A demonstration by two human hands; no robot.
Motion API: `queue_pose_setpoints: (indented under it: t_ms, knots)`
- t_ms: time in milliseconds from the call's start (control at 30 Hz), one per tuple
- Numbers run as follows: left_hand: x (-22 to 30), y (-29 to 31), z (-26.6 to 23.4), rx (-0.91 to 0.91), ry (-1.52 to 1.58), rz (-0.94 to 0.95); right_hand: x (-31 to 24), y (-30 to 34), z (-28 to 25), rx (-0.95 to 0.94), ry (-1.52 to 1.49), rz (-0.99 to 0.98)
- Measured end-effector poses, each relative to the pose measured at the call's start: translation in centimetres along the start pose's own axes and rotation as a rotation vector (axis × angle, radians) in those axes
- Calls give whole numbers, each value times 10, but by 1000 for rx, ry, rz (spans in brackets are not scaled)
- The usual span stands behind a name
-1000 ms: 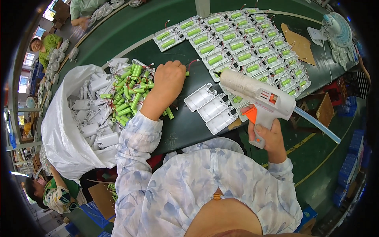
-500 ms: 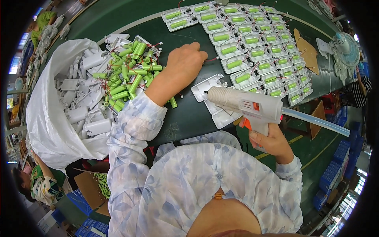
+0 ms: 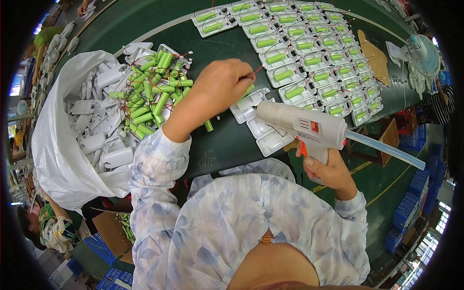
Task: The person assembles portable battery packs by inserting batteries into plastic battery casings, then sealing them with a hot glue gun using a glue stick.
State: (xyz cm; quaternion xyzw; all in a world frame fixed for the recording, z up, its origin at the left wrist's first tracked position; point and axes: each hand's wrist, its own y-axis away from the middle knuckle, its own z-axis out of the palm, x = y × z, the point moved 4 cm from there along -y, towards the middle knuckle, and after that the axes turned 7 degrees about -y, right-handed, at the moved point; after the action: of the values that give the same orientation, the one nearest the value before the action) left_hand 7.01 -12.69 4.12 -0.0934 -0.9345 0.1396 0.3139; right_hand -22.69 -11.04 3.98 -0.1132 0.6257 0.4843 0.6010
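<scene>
My left hand (image 3: pixel 212 87) is closed on a green battery cell (image 3: pixel 249 90), mostly hidden by my fingers; a red wire sticks out past them. Just below it on the table lies an open white plastic casing (image 3: pixel 243 112). My right hand (image 3: pixel 333 171) grips a white hot glue gun (image 3: pixel 321 129) by its handle, with a finger near the orange trigger. The gun's nozzle points left, over the edge of that casing. A clear glue stick (image 3: pixel 384 149) juts from its back. Another white casing (image 3: pixel 275 142) lies under the gun at the table's near edge.
Rows of white casings with green cells (image 3: pixel 309 60) cover the far right of the table (image 3: pixel 227 50). To the left, a pile of wired green cells (image 3: pixel 157 92) lies against a white sack (image 3: pixel 53 140) of plastic parts. A small fan (image 3: pixel 423 58) stands at the right.
My left hand has drawn back slightly left and turned, and a green cell now shows under its fingers. The glue gun has barely moved.
</scene>
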Motion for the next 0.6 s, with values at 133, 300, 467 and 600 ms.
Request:
queue_pose_setpoints:
  t_ms: [133, 300, 467, 600]
  knots:
    - [12, 14, 18, -100, -27, 10, -3, 3, 3, 47, -39, -67]
    - [17, 21, 36, -81, -169, 7, 1, 8, 2, 74, -77, -113]
    - [18, 23, 41, -42, -276, 55, 0, 12, 1, 69, -80, -56]
    - [21, 21, 31, -38, -263, 31, 5, 11, 0, 110, -93, -115]
